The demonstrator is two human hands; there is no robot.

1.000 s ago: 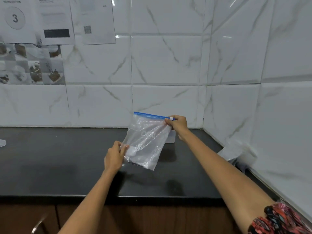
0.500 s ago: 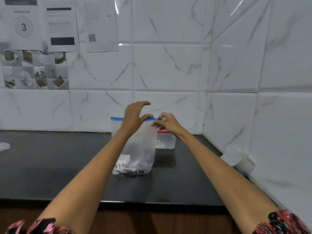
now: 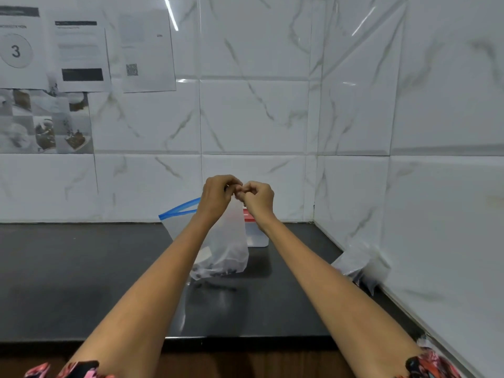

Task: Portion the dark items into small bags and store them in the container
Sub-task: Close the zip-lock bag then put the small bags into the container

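Both hands meet above the black table [image 3: 81, 268], at the top right corner of a clear zip-top bag [image 3: 226, 246]. The left hand [image 3: 218, 197] has its fingers curled and pinches the bag's upper edge; the right hand [image 3: 257, 199] is likewise curled, fingertips pinching the same corner, so that the two hands almost touch. The bag hangs from this grip with its bottom resting on the table. Its blue zip strip [image 3: 180, 210] runs down to the left from under the left hand, and the two sides of the strip stand apart there, so the mouth is open at that end. A small heap of dark items [image 3: 221, 270] lies in the bottom of the bag, with a pale label showing through the plastic.

Just behind the bag, to its right, stands a clear plastic container [image 3: 256, 236] with a red lid, partly hidden by the right wrist. Crumpled clear plastic bags [image 3: 360, 260] lie against the right wall where it meets the table. Printed sheets [image 3: 81, 53] are stuck on the marble-patterned wall tiles at upper left, one bearing a large 3.
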